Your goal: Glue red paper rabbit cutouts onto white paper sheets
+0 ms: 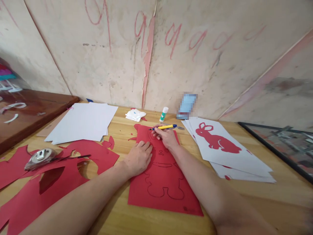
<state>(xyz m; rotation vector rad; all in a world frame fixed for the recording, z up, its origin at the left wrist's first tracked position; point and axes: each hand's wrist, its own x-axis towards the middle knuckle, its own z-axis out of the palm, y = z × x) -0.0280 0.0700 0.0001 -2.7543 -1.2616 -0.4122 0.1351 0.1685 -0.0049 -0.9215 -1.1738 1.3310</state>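
Note:
A red sheet (168, 189) with a pencilled animal outline lies on the wooden table (244, 202) in front of me. My left hand (138, 158) rests flat on its upper left part, fingers together and pressing it down. My right hand (166, 135) is closed round a yellow and blue pen (163, 127), whose tip touches the sheet's top near the outline's head.
Red paper offcuts (61, 176) with scissors (70, 158) and a tape roll (39, 156) lie left. White sheets (83, 122) sit behind them. A glue stick (163, 114), crumpled tissue (135, 115), a white stack with a red rabbit cutout (215, 140) and a dark frame (281, 143) lie right.

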